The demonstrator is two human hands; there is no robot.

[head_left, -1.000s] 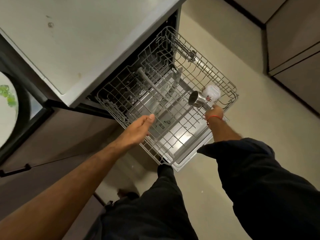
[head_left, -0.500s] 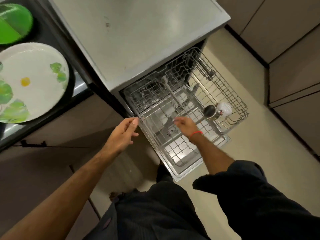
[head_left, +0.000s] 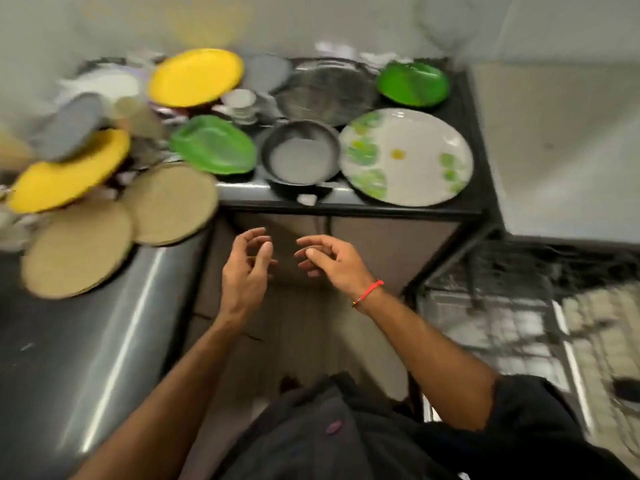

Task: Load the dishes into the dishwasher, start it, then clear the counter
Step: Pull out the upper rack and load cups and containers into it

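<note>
Dishes crowd the dark counter (head_left: 349, 209) ahead: a white plate with green leaf prints (head_left: 407, 157), a dark pan (head_left: 300, 157), two green plates (head_left: 213, 145) (head_left: 414, 84), a steel plate (head_left: 327, 90), two yellow plates (head_left: 195, 77) (head_left: 69, 171) and a small stack of white cups (head_left: 240, 103). My left hand (head_left: 247, 268) and my right hand (head_left: 329, 259) hover below the counter edge, both empty with fingers spread. The pulled-out dishwasher rack (head_left: 519, 306) shows blurred at the right.
Two round woven mats (head_left: 78, 251) (head_left: 171, 202) lie at the left on a steel surface (head_left: 86, 341). A grey bowl (head_left: 69, 126) rests on the left yellow plate. The dishwasher top (head_left: 554, 150) stands right of the counter. Cabinet fronts (head_left: 381, 244) are under it.
The view has swung left from the dishwasher rack to the counter. My right hand let go of the cups in the rack, and both hands have come up empty before the counter.
</note>
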